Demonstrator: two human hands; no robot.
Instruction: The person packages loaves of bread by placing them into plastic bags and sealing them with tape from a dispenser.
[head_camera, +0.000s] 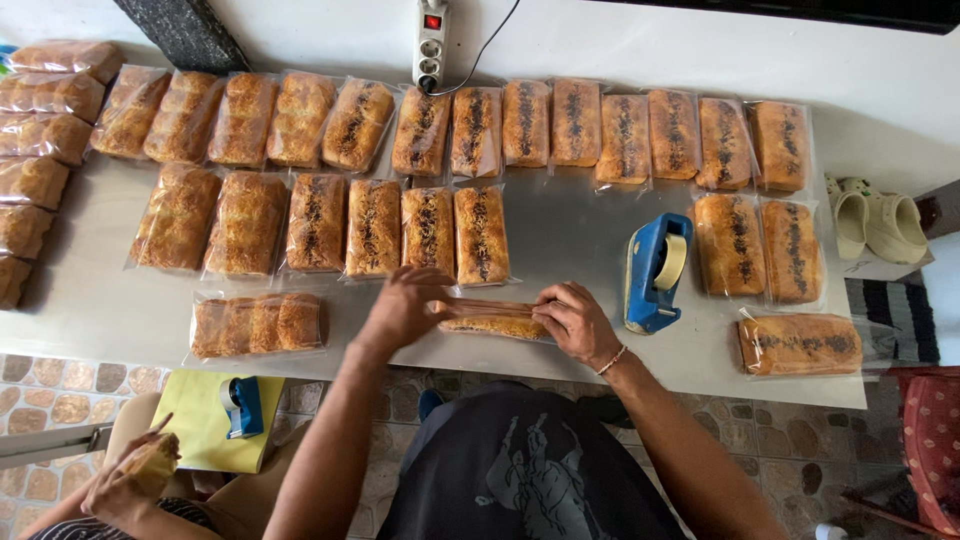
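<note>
1. Left hand (405, 308) and right hand (572, 322) both closed on the ends of one bagged bread loaf (492, 320), held just above the desk (560, 235).
2. Loaf sits just left of the blue tape dispenser (655, 272).
3. Rows of bagged loaves (420, 130) lie behind and left of the dispenser.
4. Another person's hand (130, 475) is far left of the dispenser, below the desk edge.

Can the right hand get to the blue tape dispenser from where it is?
Probably yes. The right hand rests on the wrapped loaf at the table edge, and the blue tape dispenser stands just beside it, with only bare table between them.
</note>
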